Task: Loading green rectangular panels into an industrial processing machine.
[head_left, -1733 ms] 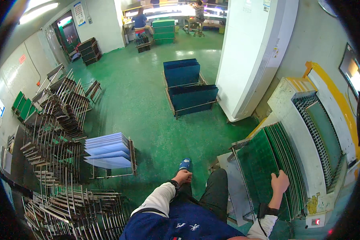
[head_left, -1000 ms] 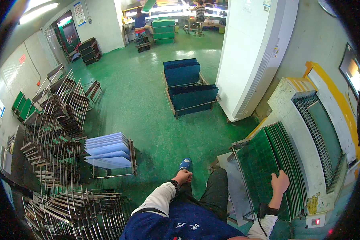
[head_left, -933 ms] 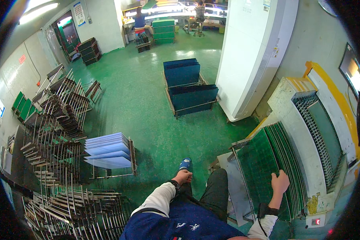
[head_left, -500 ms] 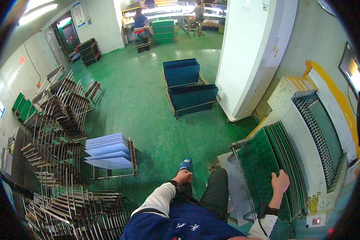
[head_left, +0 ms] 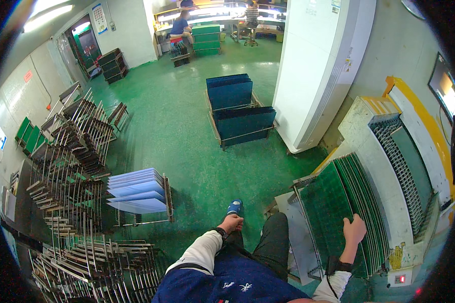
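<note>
My right hand [head_left: 354,230] is at the edge of the front green circuit board [head_left: 324,212], fingers bent and closed on it. Behind that board, several more green boards [head_left: 365,202] stand close together in a slanted row on a rack at my right. My left hand [head_left: 231,223] rests over my left leg, its fingers curled closed. Whatever it may hold is hidden. Below it my dark trousers and a blue shoe [head_left: 234,206] show.
White sheets [head_left: 139,189] stand in a metal rack at left, beside many stacked bare racks [head_left: 86,252]. Dark blue boards [head_left: 242,122] fill a floor rack ahead, near a tall white cabinet [head_left: 313,70]. A slatted machine [head_left: 402,171] stands right. People sit at a far lit bench.
Both my hands and the boards stay where they were. At the far bench, the person in blue at left has shifted posture slightly.
</note>
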`<state>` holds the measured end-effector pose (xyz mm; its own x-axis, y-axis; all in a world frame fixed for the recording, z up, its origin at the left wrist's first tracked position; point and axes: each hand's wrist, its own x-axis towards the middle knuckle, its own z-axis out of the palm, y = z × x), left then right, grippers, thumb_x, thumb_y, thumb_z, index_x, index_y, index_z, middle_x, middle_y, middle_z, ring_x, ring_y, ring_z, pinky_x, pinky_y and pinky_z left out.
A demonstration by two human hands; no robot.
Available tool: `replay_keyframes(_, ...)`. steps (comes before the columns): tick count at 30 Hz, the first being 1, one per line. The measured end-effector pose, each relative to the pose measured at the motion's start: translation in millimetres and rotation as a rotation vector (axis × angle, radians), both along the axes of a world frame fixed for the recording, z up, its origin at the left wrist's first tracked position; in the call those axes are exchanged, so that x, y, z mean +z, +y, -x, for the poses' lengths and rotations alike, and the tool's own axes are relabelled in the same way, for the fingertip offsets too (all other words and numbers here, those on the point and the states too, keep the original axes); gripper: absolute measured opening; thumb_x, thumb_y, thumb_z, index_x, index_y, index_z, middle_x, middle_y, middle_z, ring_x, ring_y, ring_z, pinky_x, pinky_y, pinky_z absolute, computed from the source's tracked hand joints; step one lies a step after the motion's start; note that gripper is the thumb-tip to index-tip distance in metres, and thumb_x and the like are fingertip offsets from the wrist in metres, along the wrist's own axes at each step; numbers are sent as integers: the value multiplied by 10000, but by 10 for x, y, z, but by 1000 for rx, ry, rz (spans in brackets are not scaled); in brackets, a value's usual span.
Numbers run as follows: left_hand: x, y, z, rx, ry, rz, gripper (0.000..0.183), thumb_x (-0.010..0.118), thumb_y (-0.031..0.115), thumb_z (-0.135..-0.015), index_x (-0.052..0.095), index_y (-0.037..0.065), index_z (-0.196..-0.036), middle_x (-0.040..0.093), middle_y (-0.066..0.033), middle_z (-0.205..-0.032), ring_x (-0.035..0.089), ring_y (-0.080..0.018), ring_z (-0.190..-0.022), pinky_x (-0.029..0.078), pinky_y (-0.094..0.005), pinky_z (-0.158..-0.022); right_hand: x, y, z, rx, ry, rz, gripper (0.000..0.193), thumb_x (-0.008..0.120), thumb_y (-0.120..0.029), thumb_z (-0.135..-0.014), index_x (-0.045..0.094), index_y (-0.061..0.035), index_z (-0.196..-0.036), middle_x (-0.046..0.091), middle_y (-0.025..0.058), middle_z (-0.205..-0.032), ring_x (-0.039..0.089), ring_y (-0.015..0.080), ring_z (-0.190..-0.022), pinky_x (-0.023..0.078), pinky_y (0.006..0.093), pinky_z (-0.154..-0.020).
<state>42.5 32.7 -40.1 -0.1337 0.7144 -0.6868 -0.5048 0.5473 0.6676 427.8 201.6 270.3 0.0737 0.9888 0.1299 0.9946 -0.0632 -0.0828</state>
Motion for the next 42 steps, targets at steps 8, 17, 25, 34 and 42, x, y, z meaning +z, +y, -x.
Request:
replay_keyframes(8,13,3,-1,9,0,7,212,611,196,-860,542,10,-935,597,-99,-820,600,-198,-683,550,-345,-620,-94,30,-65,32,2,-54,405,706,-264,-718,603,4,-1003,623,211,-884,592,376,-867,462,451,-748)
replay_keyframes(17,-67,15,-1,12,-8,4,202,609,191,-862,540,12,-922,591,-91,-807,593,-193,-676,548,-341,-612,-24,4,-20,0,4,-24,429,706,-266,-720,605,-7,-1047,629,212,-927,597,368,-894,465,442,-773)
replay_keyframes(25,-27,15,-12,22,7,14,193,602,185,-870,544,6,-912,591,-94,-799,596,-200,-685,544,-344,-606,56,-11,29,-21,-1,41,451,700,-259,-729,596,-6,-1087,627,212,-976,592,365,-937,461,438,-811)
replay_keyframes(34,-47,33,-27,16,24,18,206,597,186,-873,542,-6,-927,587,-106,-816,596,-212,-685,539,-346,-606,85,-13,40,-30,0,64,435,695,-260,-738,596,-7,-1078,627,206,-977,590,365,-928,458,444,-801)
replay_keyframes(42,-58,30,-46,96,-44,7,135,598,111,-855,504,14,-860,530,-84,-702,515,-174,-547,450,-299,-451,94,-24,60,-33,4,63,444,697,-271,-737,597,-15,-1086,629,202,-965,590,361,-925,456,444,-798)
